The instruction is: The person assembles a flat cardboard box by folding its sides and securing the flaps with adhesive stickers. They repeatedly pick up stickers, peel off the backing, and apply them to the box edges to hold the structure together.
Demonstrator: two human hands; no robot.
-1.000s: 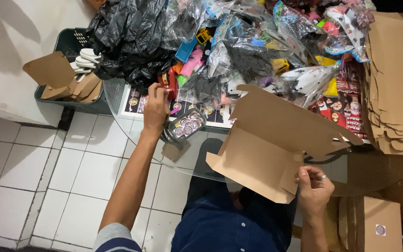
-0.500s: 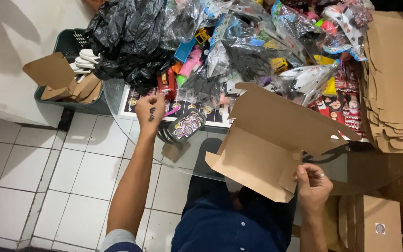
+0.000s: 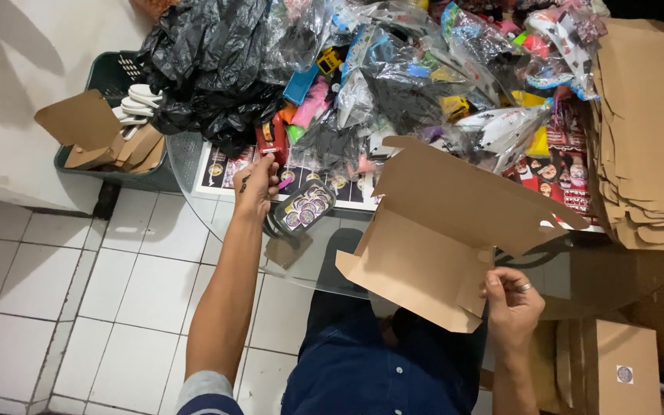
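Glass table [image 3: 194,165] heaped with bagged toys [image 3: 393,77] over white floor tiles [image 3: 48,284].

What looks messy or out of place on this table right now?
The heap of bagged toys and black plastic bags sprawls over the glass table, its edge overhanging the green crate. The left hand reaches in; the right hand holds a half-folded cardboard box.

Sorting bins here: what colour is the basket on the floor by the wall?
Dark green basket, seen in the head view.
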